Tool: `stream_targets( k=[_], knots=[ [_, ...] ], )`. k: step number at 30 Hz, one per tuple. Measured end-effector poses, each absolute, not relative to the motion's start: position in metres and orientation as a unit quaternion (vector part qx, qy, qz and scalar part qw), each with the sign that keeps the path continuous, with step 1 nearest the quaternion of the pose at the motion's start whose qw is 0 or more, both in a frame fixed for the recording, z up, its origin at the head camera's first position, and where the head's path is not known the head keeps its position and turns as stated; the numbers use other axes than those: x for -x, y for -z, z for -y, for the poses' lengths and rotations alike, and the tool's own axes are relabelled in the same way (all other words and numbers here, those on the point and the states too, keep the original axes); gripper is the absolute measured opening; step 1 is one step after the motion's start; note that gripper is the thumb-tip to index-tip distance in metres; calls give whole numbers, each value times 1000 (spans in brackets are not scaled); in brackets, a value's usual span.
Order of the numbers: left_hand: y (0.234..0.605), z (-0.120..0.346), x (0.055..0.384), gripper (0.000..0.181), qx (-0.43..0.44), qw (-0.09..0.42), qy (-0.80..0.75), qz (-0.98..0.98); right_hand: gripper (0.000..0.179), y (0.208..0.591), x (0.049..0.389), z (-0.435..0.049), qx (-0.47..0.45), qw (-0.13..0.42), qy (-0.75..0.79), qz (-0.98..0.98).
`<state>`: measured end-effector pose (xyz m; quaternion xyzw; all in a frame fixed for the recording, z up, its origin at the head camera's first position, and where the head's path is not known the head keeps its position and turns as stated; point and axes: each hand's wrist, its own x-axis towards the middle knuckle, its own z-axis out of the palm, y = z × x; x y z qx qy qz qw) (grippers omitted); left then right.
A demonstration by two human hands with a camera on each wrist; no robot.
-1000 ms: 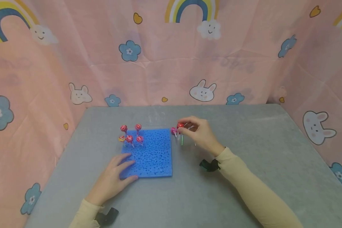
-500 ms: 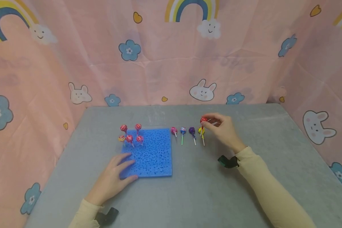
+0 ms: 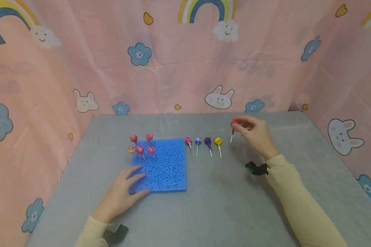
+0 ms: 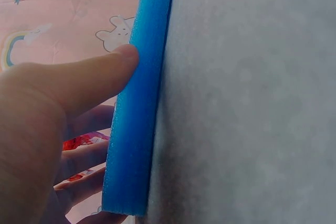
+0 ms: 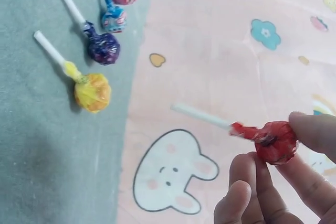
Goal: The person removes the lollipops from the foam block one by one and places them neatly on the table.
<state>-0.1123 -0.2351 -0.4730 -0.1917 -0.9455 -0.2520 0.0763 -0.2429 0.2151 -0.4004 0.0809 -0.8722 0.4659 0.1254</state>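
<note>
While right grip pinches red lollipop | long axis runs stick-downward, slightly left, in head view | left grip spread

A pink cloth printed with rabbits hangs behind the grey table.

Place: a draped tabletop bay, apparently a recording set; the room behind is hidden.
Cloth: pink, creased, hanging at the back and both sides.
Prints: rainbows, rabbits and blue flowers, a nursery pattern.
Table: plain grey top, far edge close against the cloth.
Wrist fittings: dark, one at each wrist, consistent with camera gear.
</note>
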Motion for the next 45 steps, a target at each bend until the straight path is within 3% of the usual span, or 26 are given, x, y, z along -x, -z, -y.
stream_targets(
  k=[15,21,37,45],
  knots=[
    [474,236,113,51,195,78,248,946,44,446,273,-221,-42,-21,-370,928],
    [474,237,114,52,194,73,246,947,46,456,277,-219,-26,-55,-351,934],
    [474,236,113,53,195,80,243,947,49,455,276,-217,-13,-78,-349,934],
    [473,236,113,53,192,76,241,948,45,433,267,-211,-32,-25,-380,924]
  ],
)
